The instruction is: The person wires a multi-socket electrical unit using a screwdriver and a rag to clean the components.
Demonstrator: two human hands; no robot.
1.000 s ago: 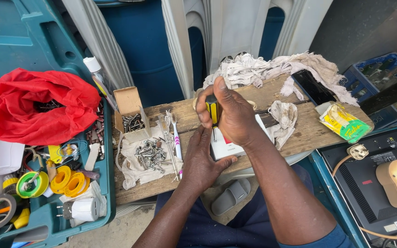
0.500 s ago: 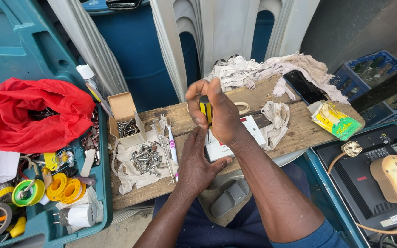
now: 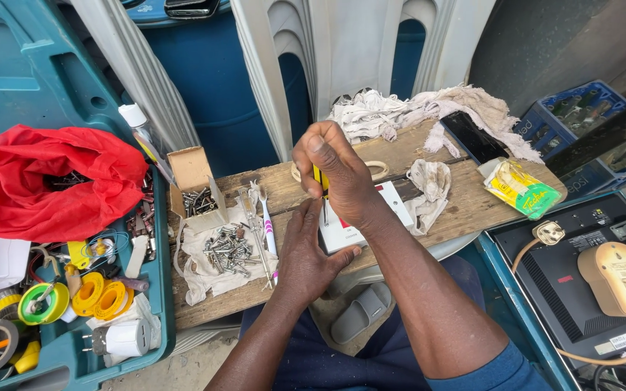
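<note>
At the near edge of the wooden bench point(image 3: 472, 210), roughly midway along it, the right hand point(image 3: 338, 177) is closed tight round a yellow-handled screwdriver point(image 3: 320, 185), held upright with its tip down on a white socket plate point(image 3: 360, 221). Half a second ago the fist sat slightly lower and the knuckles were turned otherwise; now it has risen and rolled a little, which reads as the driver being twisted on a fastener. The left hand point(image 3: 306, 257) has stayed where it was, palm flat and fingers spread against the plate's near side, pinning it to the bench edge. Loose screws point(image 3: 226, 250) lie on a cloth towards the left end, beside a small cardboard box point(image 3: 193, 181).
</note>
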